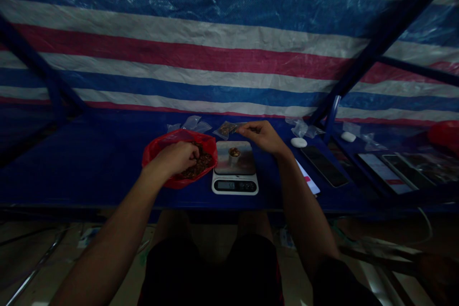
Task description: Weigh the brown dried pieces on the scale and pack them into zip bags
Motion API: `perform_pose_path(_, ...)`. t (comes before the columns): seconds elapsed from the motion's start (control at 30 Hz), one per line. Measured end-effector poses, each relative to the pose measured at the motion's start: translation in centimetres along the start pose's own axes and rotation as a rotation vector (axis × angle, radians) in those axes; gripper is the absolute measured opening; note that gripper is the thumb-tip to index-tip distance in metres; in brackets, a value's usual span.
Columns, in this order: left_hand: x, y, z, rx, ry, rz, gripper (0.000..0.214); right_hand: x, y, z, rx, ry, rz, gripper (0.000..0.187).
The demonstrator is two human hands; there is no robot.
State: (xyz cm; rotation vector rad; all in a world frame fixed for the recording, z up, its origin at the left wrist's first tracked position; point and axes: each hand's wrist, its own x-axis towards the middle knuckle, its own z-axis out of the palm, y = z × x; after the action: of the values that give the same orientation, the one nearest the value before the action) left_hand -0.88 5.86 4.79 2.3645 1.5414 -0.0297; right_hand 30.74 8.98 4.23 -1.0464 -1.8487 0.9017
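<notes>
My left hand (182, 157) reaches into an open red plastic bag (174, 182) of small brown pieces (202, 162). Its fingers are curled together, and whatever they pinch is hidden. To its right stands a small digital scale (234, 186) with a lit display. On the scale's plate is a little light-coloured cup (234, 158), filled to the top with brown and pale bits. Behind the scale, my right hand (262, 135) has its fingertips closed at the end of a small clear plastic bag (225, 129) that holds some brown pieces.
Clear plastic bags (195, 123) lie behind the red bag, with others (304, 128) at right. A white oval case (299, 142), a dark phone (324, 166) and a white-screened phone (307, 177) are right of my forearm. Blue metal bars (358, 69) slant beside the striped sheet (215, 57).
</notes>
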Motion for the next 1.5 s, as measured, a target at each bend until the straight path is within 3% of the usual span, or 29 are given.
perform_pose_path(0.4,-0.8,0.4,-2.1,-0.028,-0.009,0.049,0.028,0.7,1.8,0.5,-0.006,0.081,-0.016,0.036)
perform_pose_path(0.63,-0.7,-0.4,-1.5,-0.035,-0.042,0.073,0.03,0.6,1.7,0.8,-0.016,0.055,-0.011,0.037)
perform_pose_path(0.8,-0.7,-0.4,-1.7,-0.112,0.053,0.156,0.026,0.6,1.4,1.0,0.021,0.061,-0.009,0.035)
perform_pose_path(0.97,-0.6,2.4,-3.0,-0.324,0.234,0.259,0.019,0.3,0.1,1.3,0.146,0.058,-0.012,0.035)
perform_pose_path(1.17,1.3,7.1,-2.6,-0.584,0.505,0.425,0.016,-0.2,-1.2,1.2,0.436,-0.107,0.014,0.037)
perform_pose_path(1.33,2.2,8.4,-1.6,-0.735,0.536,0.448,0.018,-0.2,-1.0,0.9,0.503,-0.125,0.03,0.035)
perform_pose_path(1.5,2.3,8.0,-1.1,-0.863,0.441,0.417,0.02,-0.3,-1.3,0.3,0.439,-0.159,0.069,0.031)
